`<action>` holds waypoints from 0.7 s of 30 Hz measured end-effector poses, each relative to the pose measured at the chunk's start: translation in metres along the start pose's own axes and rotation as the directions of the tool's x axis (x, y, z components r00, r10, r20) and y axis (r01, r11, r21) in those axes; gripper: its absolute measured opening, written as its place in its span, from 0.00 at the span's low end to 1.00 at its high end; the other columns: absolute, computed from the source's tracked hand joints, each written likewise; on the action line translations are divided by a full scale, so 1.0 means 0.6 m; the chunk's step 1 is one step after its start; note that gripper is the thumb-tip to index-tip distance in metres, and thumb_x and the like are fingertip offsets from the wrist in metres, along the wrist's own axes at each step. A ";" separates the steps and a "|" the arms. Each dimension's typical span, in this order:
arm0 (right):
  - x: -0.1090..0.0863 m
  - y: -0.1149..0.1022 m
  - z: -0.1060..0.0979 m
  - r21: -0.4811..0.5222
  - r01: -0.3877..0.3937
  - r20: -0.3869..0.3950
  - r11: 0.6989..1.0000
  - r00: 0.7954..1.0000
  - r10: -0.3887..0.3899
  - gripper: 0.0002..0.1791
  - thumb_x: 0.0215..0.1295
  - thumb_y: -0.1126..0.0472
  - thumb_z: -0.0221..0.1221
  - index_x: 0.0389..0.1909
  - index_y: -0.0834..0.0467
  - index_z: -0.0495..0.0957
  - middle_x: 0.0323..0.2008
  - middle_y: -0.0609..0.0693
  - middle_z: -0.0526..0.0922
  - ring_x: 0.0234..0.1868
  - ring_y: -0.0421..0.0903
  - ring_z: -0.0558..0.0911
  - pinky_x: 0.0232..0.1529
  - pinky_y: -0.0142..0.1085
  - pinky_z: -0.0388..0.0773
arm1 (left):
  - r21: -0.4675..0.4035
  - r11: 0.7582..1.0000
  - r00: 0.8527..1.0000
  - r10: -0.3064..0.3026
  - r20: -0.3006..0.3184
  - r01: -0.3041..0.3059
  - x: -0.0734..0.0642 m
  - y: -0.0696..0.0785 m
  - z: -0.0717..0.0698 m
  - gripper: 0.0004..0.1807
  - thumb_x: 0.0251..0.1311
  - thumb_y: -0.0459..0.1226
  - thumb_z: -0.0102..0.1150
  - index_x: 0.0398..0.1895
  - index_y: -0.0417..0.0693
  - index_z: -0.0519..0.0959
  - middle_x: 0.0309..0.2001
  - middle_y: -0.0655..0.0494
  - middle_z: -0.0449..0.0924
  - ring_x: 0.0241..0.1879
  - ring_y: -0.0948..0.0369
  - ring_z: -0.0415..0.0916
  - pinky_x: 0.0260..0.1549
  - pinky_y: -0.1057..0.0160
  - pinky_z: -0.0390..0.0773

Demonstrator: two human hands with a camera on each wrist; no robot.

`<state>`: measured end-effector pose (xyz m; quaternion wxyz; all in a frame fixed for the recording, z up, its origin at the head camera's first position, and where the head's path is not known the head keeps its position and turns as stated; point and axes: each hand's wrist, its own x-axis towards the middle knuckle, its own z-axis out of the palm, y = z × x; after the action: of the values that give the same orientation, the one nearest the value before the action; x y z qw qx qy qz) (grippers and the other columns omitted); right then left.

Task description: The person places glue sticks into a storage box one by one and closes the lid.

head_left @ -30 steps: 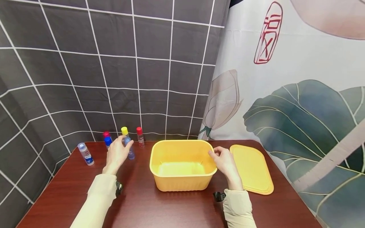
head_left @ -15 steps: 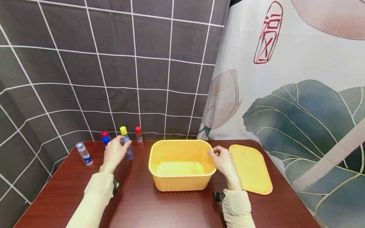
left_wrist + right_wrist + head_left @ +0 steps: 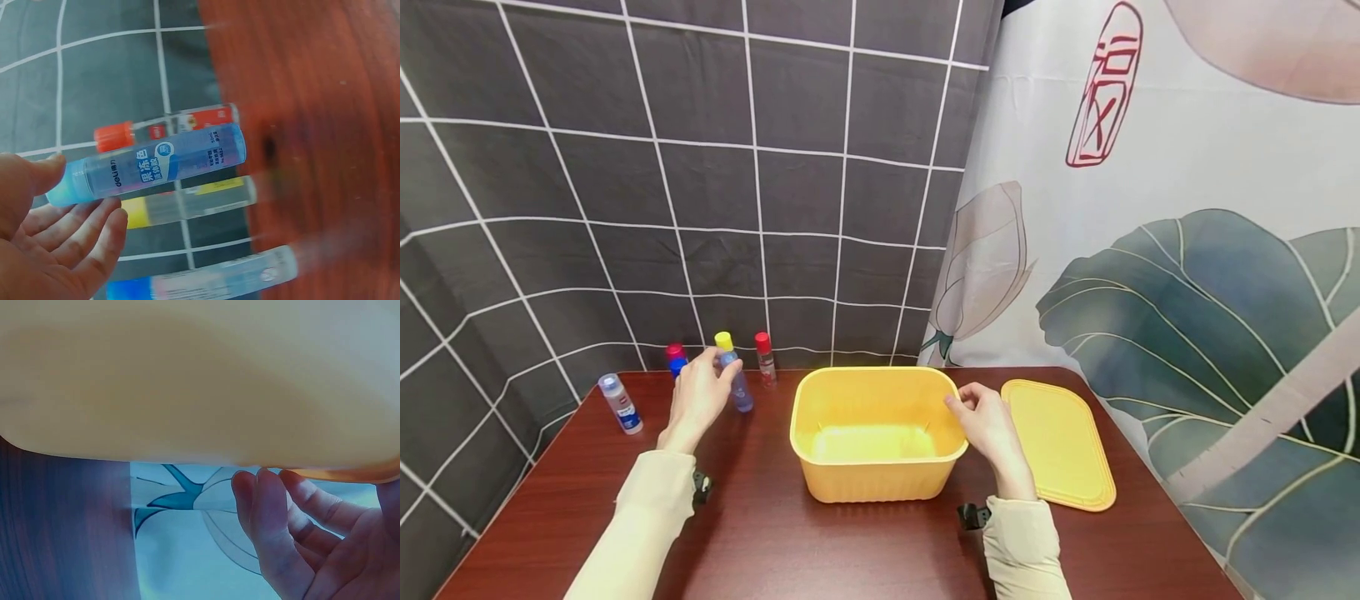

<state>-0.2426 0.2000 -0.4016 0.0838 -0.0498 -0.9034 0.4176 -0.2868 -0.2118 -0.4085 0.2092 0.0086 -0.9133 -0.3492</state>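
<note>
Blue tube nudged slightly toward 12 since earlier, left grip clamped on cap. Right grip pinches yellow bin at 3 o'clock rim.

1. Bottles, six by my count: two red-capped, one blue-capped, one yellow-capped, two pale-blue-capped.
2. Yellow tub: one.
3. Yellow lid: one.
4. Black wrist devices: two.
5. Pale sleeves: two.
6. Hanging cloths: two, one gridded, one floral.
7. Bench: one.
</note>
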 end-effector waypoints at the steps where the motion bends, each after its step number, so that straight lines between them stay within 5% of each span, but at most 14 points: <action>1: 0.000 0.000 0.000 0.003 0.000 -0.002 1.000 1.000 0.000 0.12 0.66 0.56 0.62 0.39 0.62 0.79 0.25 0.53 0.74 0.26 0.48 0.74 0.26 0.34 0.73 | -0.002 1.000 1.000 0.012 -0.011 -0.012 0.001 0.003 -0.002 0.19 0.67 0.43 0.59 0.50 0.35 0.75 0.43 0.33 0.80 0.41 0.38 0.79 0.43 0.40 0.76; 16: 0.000 -0.001 -0.002 0.005 -0.011 0.009 1.000 1.000 0.011 0.13 0.67 0.56 0.62 0.40 0.63 0.78 0.26 0.53 0.74 0.26 0.48 0.74 0.26 0.34 0.73 | -0.019 0.990 0.989 0.137 -0.060 -0.138 0.004 0.067 -0.039 0.17 0.66 0.41 0.60 0.50 0.36 0.76 0.42 0.36 0.82 0.39 0.42 0.80 0.40 0.43 0.76; 21: 0.000 0.000 -0.001 0.005 -0.019 0.016 1.000 1.000 0.018 0.13 0.67 0.56 0.62 0.40 0.63 0.78 0.26 0.54 0.75 0.27 0.48 0.74 0.27 0.35 0.75 | -0.054 0.985 0.987 0.160 -0.030 -0.161 0.001 0.098 -0.054 0.19 0.66 0.41 0.60 0.52 0.37 0.75 0.43 0.38 0.81 0.36 0.46 0.82 0.34 0.49 0.81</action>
<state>-0.2423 0.2002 -0.4011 0.0727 -0.0545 -0.9024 0.4213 -0.2669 -0.1878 -0.3487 0.2488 -0.0663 -0.8981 -0.3565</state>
